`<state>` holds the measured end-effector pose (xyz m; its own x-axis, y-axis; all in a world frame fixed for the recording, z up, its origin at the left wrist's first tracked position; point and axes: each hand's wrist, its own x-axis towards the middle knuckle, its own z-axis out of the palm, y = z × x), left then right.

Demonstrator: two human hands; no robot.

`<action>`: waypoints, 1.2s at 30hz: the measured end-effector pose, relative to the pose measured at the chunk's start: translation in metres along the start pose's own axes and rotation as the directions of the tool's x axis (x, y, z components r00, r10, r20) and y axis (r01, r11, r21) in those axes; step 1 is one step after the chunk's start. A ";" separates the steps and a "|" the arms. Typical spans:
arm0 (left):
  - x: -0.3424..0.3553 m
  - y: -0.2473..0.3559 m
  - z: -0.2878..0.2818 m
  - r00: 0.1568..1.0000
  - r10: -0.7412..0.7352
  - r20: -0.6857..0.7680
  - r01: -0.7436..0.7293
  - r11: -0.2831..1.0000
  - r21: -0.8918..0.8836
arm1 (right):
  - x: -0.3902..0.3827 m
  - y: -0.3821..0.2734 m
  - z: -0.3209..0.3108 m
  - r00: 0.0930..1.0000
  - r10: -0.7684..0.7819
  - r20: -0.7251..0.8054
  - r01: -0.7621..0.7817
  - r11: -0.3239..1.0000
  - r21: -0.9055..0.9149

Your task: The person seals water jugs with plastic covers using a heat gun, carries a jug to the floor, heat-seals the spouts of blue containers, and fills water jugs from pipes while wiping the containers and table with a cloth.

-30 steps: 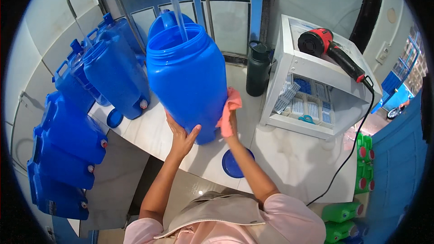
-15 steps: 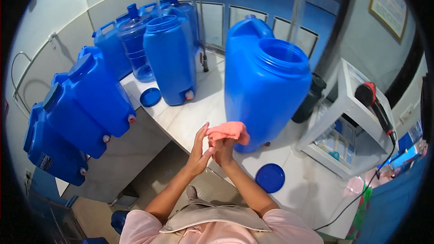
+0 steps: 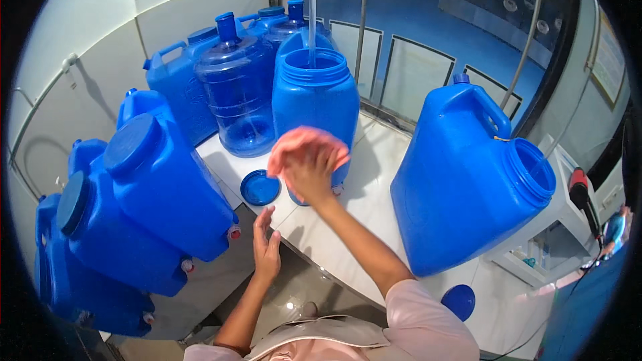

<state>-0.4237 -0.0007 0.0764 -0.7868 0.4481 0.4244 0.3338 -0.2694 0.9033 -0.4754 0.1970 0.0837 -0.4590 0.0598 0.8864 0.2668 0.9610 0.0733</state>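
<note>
We are at the wiping step: our right hand (image 3: 313,172) clamps a pink cloth (image 3: 302,145) against the filling blue jug (image 3: 314,103) on the counter; our left hand (image 3: 267,249) hangs open, empty. Next likely calls for steady strokes down its side.

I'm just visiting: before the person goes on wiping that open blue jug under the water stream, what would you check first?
1. Pink cloth gripped in right hand: ok.
2. Water stream falls inside the open blue jug: ok.
3. Jug's fill level: cannot tell.
4. Left hand free, at the counter edge: ok.
5. Blue lid within reach beside the jug: ok.
6. Large jug on the right stands apart: ok.
</note>
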 end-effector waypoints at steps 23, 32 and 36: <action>0.142 -0.063 0.048 0.973 0.115 0.200 -0.206 0.827 0.523 | 0.129 0.150 0.027 0.629 0.389 0.673 -0.439 -0.537 0.720; 0.149 -0.065 0.035 0.981 0.130 0.146 -0.173 0.925 0.339 | -0.004 0.056 -0.014 0.579 0.633 0.514 -0.485 -0.239 0.841; 0.148 -0.037 0.018 0.977 0.129 0.172 -0.108 0.986 -0.123 | 0.032 -0.023 -0.031 0.769 0.634 0.076 -0.634 0.743 0.215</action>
<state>-0.5434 0.0913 0.1070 -0.6363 0.5496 0.5413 0.3504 -0.4193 0.8375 -0.4699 0.1682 0.1242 -0.2484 0.6759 0.6938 0.3070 0.7343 -0.6055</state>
